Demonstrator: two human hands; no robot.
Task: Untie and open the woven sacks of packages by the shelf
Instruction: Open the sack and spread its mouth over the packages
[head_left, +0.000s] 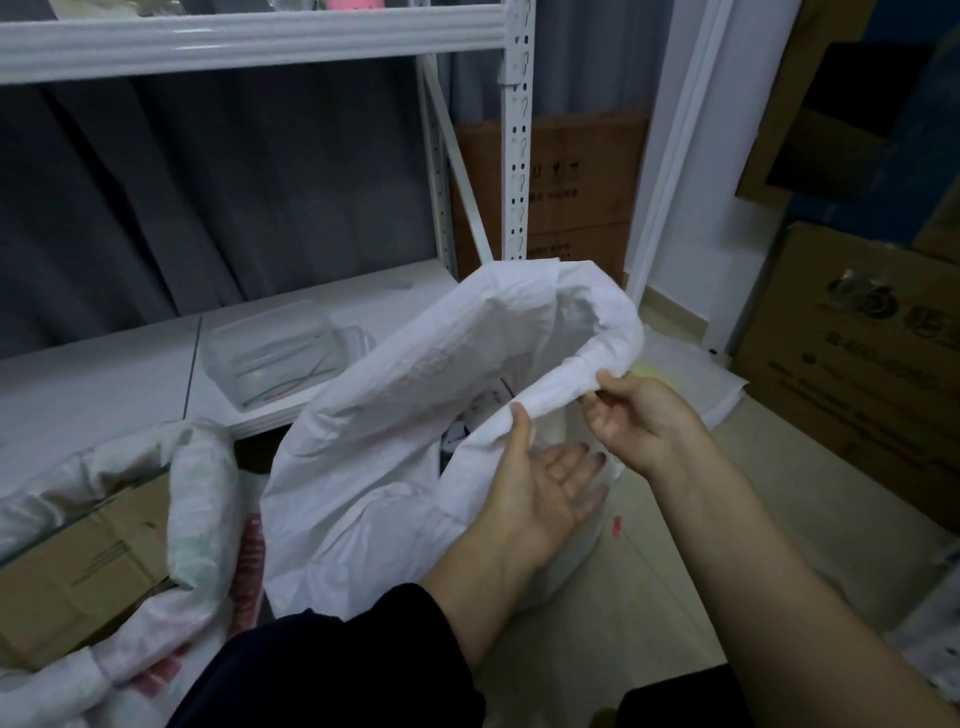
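Sack mouth held open at its near rim, in front of the shelf.

The white woven sack (395, 415) is stood on the floor before the shelf (514, 130), its mouth turned up and to the far right. The rolled rim is pinched by the right hand (644, 415), just right of the left hand (540, 483), which is laid flat and relaxed against the rim, only the thumb over it. A second sack (197, 499) with a cardboard box is seen near left. The packages inside are mostly hidden by folds; no tie can be made out.

Two woven sacks (395, 415), two hands (540, 488), one clear bin (270, 353), one shelf (249, 41)
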